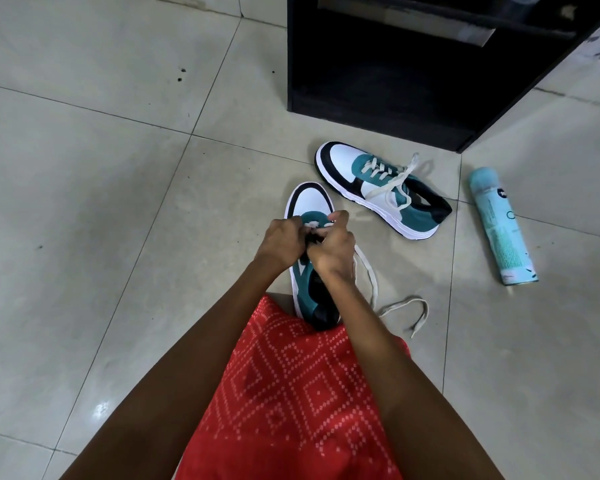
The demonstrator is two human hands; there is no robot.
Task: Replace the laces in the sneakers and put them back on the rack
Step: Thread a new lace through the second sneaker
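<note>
A white, teal and black sneaker point(308, 202) stands on the tiled floor in front of my knees, toe pointing away. My left hand point(280, 242) and my right hand point(333, 249) meet over its eyelets, fingers curled and pinching the cream lace there. The loose end of that lace point(400, 304) trails over the floor to the right of the shoe. The second sneaker point(381, 190) lies a little further off to the right, laced with a cream lace whose ends hang loose.
A black shoe rack point(378, 81) stands at the back right, its lower shelf dark. A light blue spray can point(501, 225) lies on the floor right of the sneakers. My red patterned garment point(291, 393) covers my lap.
</note>
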